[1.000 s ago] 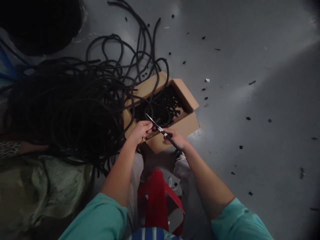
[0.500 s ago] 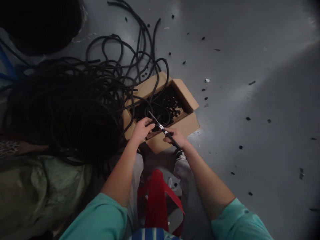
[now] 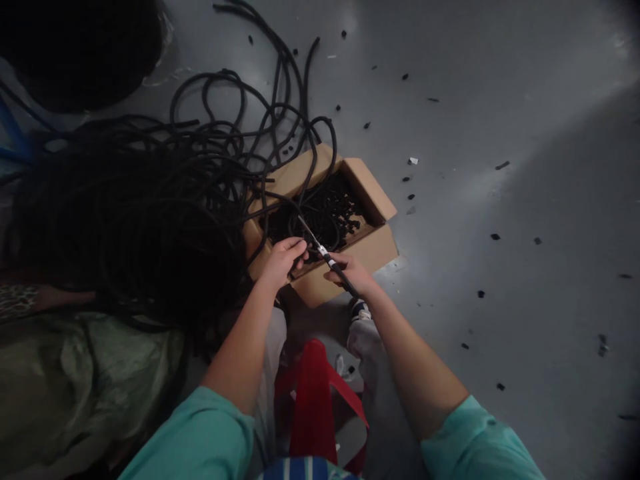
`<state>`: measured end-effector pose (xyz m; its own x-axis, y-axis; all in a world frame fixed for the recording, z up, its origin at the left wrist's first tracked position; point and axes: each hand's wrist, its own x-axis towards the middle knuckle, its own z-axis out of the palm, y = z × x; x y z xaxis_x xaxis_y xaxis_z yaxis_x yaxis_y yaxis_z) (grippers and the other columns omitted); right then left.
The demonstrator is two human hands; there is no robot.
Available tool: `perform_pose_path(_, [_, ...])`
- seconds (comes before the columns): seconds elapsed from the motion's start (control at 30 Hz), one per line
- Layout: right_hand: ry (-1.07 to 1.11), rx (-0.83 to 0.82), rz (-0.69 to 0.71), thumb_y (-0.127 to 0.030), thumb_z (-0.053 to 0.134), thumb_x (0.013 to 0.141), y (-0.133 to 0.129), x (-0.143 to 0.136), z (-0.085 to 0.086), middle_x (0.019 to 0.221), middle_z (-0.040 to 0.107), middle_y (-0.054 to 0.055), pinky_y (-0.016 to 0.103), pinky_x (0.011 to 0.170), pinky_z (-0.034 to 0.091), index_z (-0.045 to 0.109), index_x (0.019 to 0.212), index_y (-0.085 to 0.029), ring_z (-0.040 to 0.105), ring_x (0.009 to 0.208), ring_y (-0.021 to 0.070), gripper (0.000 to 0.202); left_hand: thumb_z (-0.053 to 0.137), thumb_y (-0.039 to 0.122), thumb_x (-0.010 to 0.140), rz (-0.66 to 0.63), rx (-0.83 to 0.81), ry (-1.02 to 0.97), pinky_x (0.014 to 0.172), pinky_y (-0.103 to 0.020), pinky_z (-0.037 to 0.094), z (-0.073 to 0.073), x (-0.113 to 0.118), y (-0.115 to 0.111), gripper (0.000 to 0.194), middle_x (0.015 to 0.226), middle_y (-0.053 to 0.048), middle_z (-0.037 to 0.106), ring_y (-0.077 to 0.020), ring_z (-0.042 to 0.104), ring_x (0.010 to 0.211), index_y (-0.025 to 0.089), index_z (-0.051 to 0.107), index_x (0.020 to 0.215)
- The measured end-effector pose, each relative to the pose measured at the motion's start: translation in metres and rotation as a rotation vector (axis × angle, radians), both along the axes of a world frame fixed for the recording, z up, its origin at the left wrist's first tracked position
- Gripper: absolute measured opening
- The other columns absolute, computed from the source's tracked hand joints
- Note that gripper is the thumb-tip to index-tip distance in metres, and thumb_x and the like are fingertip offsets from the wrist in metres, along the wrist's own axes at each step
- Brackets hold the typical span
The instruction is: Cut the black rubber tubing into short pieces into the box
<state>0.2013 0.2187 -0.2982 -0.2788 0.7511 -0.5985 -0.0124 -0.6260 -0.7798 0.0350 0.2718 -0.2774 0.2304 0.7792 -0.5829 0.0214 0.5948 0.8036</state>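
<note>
My left hand is closed in a pinch over the near left edge of the cardboard box. Something dark and small seems to be at its fingertips, too small to make out. Wrapped in my right hand is a black-handled cutting tool with white bands and a slim metal blade. Its blade points away from me to the upper left, over the box, just right of my left fingers. Inside the box lie many short black pieces, and loops of black tubing hang over its far left side.
A large tangled heap of black tubing fills the left, beside a greenish sack. Small black scraps are scattered on the grey floor. A red stool-like frame stands between my legs. A blue bar is at far left.
My left fingers have drawn closer together and shifted slightly. The cutting tool has moved a little, its blade tip slightly up. The box and tubing stay in place.
</note>
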Motion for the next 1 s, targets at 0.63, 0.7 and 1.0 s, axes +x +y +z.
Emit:
perform_pose_path(0.63, [-0.020,0.030,0.162,-0.011,0.058,0.053,0.002,0.007,-0.006,0.074,0.053,-0.002,0.029,0.073,0.039,0.050,0.119,-0.017,0.048,0.072,0.0123,0.067,0.060,0.013,0.061,0.108,0.001,0.054,0.043,-0.019,0.036,0.000,0.001,0.001,0.014,0.063,-0.001,0.060,-0.0064,0.050,0.047,0.011,0.054,0.072])
perform_pose_path(0.7, [-0.019,0.038,0.174,-0.012,0.059,0.052,0.001,0.006,-0.006,0.075,0.053,-0.002,0.029,0.074,0.038,0.050,0.119,-0.017,0.048,0.072,0.0125,0.067,0.060,0.013,0.060,0.084,0.003,0.042,0.042,-0.019,0.036,0.000,0.001,0.000,0.013,0.061,0.000,0.060,-0.0064,0.050,0.046,0.011,0.054,0.072])
perform_pose_path(1.0, [0.111,0.042,0.146,-0.019,0.062,0.052,0.002,0.008,-0.005,0.078,0.054,-0.001,0.029,0.073,0.038,0.050,0.118,-0.018,0.048,0.075,0.0137,0.067,0.064,0.020,0.064,0.014,-0.097,-0.011,0.037,-0.018,0.034,0.007,0.001,0.000,0.017,0.059,-0.001,0.059,-0.0069,0.049,0.042,0.012,0.052,0.073])
